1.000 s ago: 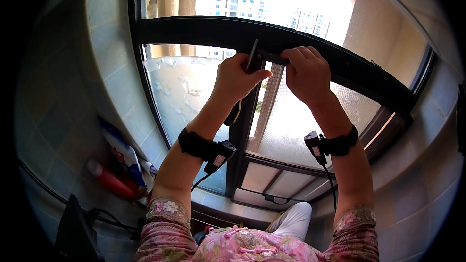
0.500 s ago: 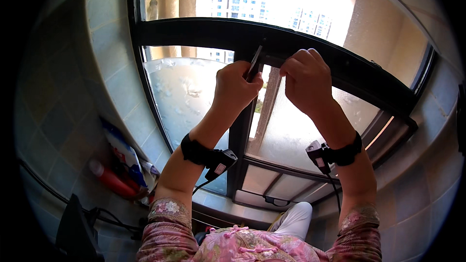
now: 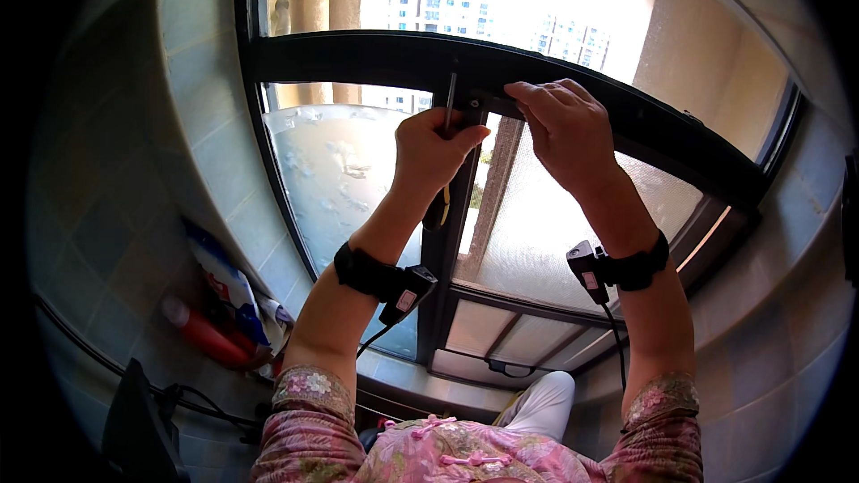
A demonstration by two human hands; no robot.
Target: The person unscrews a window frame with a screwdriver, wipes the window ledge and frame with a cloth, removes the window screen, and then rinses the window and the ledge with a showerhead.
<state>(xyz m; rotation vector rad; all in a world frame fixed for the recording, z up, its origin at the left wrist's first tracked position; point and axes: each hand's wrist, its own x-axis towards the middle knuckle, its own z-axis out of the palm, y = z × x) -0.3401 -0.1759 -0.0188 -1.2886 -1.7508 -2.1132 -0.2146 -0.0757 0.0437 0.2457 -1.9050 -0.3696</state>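
My left hand (image 3: 429, 152) is closed around a screwdriver (image 3: 450, 94). Its thin metal shaft points up to the dark window frame (image 3: 349, 58), and part of its black and yellow handle (image 3: 437, 212) shows below the palm. Close beside the tip, a small round screw head (image 3: 475, 104) sits at the top corner of the hinged sash. My right hand (image 3: 568, 134) is raised at the sash's top edge, right of that corner. Its fingers reach left along the frame, slightly apart from the thumb; whether they press on the frame cannot be told.
Frosted panes (image 3: 349, 170) stand left of the middle post, and a textured glass pane (image 3: 573, 224) sits in the sash. At lower left are a red bottle (image 3: 206, 335) and a blue-white packet (image 3: 228, 282). Black straps with small devices (image 3: 407, 295) circle both forearms.
The screwdriver has swung from a slant to nearly upright, its tip shifting left and its handle coming into sight. My right fingers have loosened from a pinch and stretched left.
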